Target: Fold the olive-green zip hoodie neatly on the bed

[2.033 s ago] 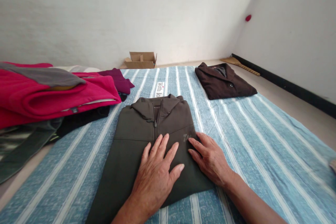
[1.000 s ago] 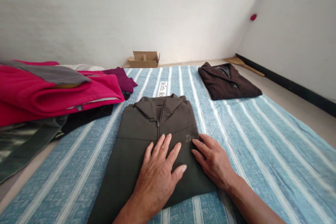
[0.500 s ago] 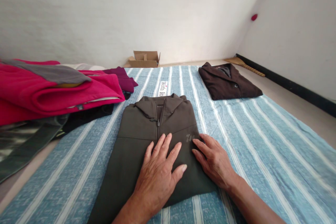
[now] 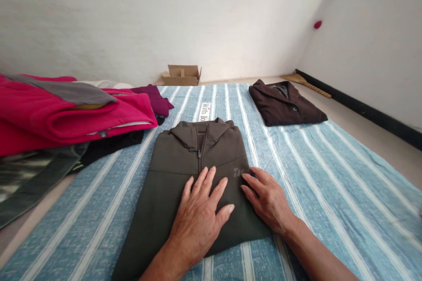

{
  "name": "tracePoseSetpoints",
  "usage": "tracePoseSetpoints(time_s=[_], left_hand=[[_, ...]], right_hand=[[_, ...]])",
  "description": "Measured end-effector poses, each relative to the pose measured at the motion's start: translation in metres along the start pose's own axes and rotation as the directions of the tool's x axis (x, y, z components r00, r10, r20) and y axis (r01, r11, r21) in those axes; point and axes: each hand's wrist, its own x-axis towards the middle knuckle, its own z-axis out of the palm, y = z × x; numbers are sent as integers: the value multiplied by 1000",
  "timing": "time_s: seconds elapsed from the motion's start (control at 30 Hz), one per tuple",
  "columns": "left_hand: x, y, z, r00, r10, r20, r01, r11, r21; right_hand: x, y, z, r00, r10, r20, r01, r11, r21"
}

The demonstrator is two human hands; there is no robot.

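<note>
A folded dark olive zip-neck jacket [image 4: 171, 175] lies on a blue striped cloth [image 4: 329, 171] spread over the floor. My left hand [image 4: 198, 217] rests flat on the jacket's lower front, fingers spread and open. My right hand [image 4: 267, 199] lies at the jacket's right edge, fingers stretched out over the fabric beside a small chest logo. Neither hand holds anything.
A pile of clothes with a pink fleece [image 4: 66, 114] on top sits at the left, a maroon garment [image 4: 154, 99] behind it. A folded dark brown jacket [image 4: 285, 103] lies at the back right. A cardboard box [image 4: 181, 74] stands by the wall, a broom [image 4: 310, 82] along the right wall.
Both hands stay pressed on the olive jacket in the same spots. Only the view has shifted slightly.
</note>
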Motion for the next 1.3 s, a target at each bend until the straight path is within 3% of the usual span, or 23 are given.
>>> tracePoseSetpoints(time_s=[0.33,0.6,0.77,0.9,1.13,1.3], left_hand=[[1,1,-1,1000,-13,18,13,1000,-16],[1,3,-2,998,-33,48,35,998,-43],[1,5,-6,994,-60,96,65,996,-57],[0,5,-5,994,-63,87,69,996,-64],[0,4,-1,997,-55,53,59,995,-80],[-2,5,0,998,-57,36,60,992,-107]], right_hand=[[0,2,1,1000,-7,-4,7,1000,21],[-2,10,12,994,39,-106,-36,999,24],[0,9,12,989,-63,-133,74,994,78],[1,7,13,990,-111,-88,121,986,114],[-1,14,21,990,39,-133,-20,990,139],[-2,15,24,979,67,-190,-46,992,115]])
